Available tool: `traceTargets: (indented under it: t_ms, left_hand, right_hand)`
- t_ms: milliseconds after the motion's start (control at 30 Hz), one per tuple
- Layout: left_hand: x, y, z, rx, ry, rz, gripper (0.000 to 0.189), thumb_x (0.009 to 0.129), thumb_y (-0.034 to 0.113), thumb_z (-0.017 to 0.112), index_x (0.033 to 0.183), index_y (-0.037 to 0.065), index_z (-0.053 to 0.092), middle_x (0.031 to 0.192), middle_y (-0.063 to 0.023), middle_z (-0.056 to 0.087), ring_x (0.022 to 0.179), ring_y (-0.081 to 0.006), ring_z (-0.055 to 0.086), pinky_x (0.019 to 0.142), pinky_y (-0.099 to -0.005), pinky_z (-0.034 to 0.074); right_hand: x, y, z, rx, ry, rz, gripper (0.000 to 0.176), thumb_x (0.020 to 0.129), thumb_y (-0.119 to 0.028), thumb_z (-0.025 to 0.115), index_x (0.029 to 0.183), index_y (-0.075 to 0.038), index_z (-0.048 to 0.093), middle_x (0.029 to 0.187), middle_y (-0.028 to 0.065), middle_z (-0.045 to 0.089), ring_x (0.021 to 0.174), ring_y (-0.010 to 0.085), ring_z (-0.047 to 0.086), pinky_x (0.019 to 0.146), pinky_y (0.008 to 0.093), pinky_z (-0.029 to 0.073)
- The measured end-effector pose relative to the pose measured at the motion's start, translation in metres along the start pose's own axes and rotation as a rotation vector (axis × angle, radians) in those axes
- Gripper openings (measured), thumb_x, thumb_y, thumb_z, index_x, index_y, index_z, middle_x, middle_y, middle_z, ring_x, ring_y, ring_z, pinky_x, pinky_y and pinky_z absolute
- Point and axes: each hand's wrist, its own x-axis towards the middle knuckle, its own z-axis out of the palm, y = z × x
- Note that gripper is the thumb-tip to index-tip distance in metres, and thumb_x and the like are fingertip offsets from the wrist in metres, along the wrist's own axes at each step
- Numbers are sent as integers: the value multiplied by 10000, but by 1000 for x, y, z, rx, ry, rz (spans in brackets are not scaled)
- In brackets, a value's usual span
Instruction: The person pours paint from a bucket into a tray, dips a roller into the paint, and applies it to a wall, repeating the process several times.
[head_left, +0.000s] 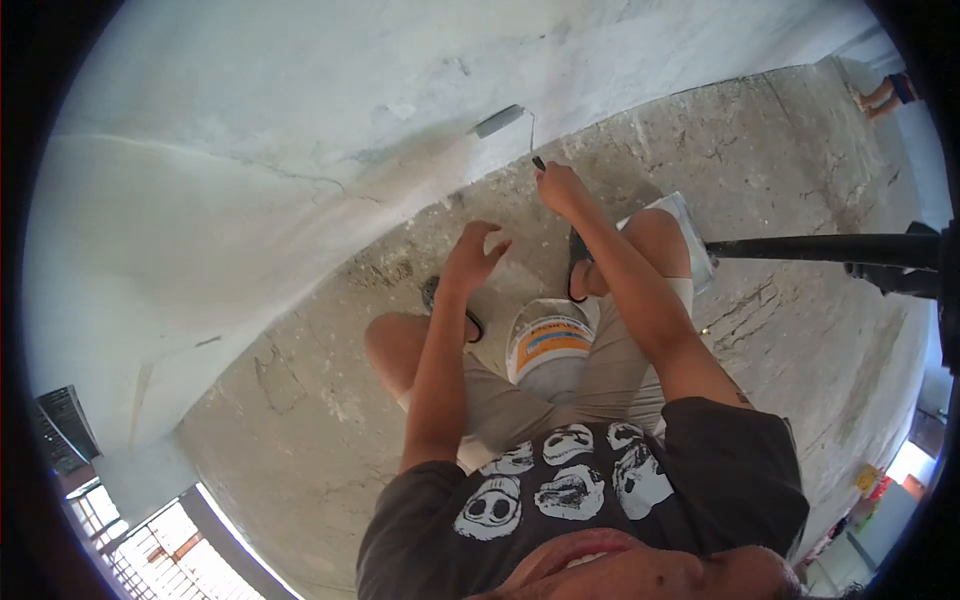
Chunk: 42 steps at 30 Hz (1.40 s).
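Observation:
My right hand (563,189) is closed around the dark handle of a paint roller (500,121). The roller's grey sleeve rests against the pale wall (300,90), a little above where it meets the floor. Its thin wire frame runs down to the handle. My left hand (471,259) is held out above the floor between wall and knees, fingers apart and slightly curled, holding nothing. Between my legs stands a white bucket (552,340) with an orange label. My thighs hide part of it, and its contents cannot be made out.
Rough, cracked concrete floor (300,400) surrounds me. A whitish flat object (688,215) lies beside my right knee. From the right edge a black pole (820,247) reaches inward. Another person's legs (880,98) show at the far right. A barred window (165,550) is at lower left.

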Motion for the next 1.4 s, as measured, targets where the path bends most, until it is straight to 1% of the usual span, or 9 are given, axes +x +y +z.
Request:
traceTargets:
  t_ms: [100,233,700,800,900,1000,1133,1300,1400]
  left_hand:
    - [-1,5,-6,-51,21,-10,387,896,316,702,1178,74,596,1195,-149,582,1109,-356,587,903,-410,496]
    - [-2,19,-9,-74,6,-40,379,901,319,698,1174,78,595,1190,-150,582,1109,-359,584,903,-413,492]
    - [-4,-6,-8,0,106,20,411,912,342,695,1207,69,611,1243,-159,566,1081,-298,603,900,-379,510]
    - [-2,5,-13,-70,19,-102,421,918,356,685,1210,63,607,1257,-157,562,1115,-305,591,917,-387,506]
    - [1,-1,-14,-19,46,-19,426,913,357,692,1210,64,607,1260,-155,560,1102,-304,597,915,-390,505]
    - [-2,11,-17,-83,75,-107,422,900,344,709,1203,68,611,1238,-152,565,1092,-301,603,894,-384,515]
    - [5,-5,-4,-11,85,18,415,893,333,718,1199,74,612,1221,-149,566,1067,-306,607,886,-376,517]
    - [-1,1,-6,-74,98,-64,395,893,326,717,1180,74,617,1166,-145,587,1021,-301,608,856,-380,521]
    - [1,-3,-8,-5,92,-4,395,896,326,714,1183,72,616,1147,-141,594,1010,-291,611,837,-384,521]
  right_hand:
    - [-19,-9,-22,111,14,4,388,989,-299,470,1050,68,579,921,279,679,874,451,667,797,516,536]
    - [-8,2,7,55,70,12,393,979,-307,487,1047,69,580,917,285,678,880,458,663,802,519,533]
    - [-21,-19,-10,76,16,4,388,968,-295,514,1031,80,589,964,314,664,947,471,648,847,525,513]
    - [-9,-15,10,-10,-41,8,390,969,-293,510,1040,81,593,968,315,664,965,470,643,858,523,508]
    - [-13,-17,7,51,48,-33,392,969,-292,508,1057,80,596,984,317,662,986,469,637,867,524,504]
    - [-12,-12,6,78,-34,7,433,988,-335,499,1088,80,567,969,300,663,918,454,653,819,515,517]
    - [-1,-14,14,-14,-73,21,431,989,-340,494,1081,74,574,970,301,663,920,456,652,816,517,515]
    - [-9,-23,17,121,-141,98,434,994,-347,478,1079,65,584,958,317,656,902,461,653,813,520,514]
    - [-4,-19,21,-7,-2,-71,404,983,-290,483,1061,93,587,944,306,671,876,455,668,806,503,534]
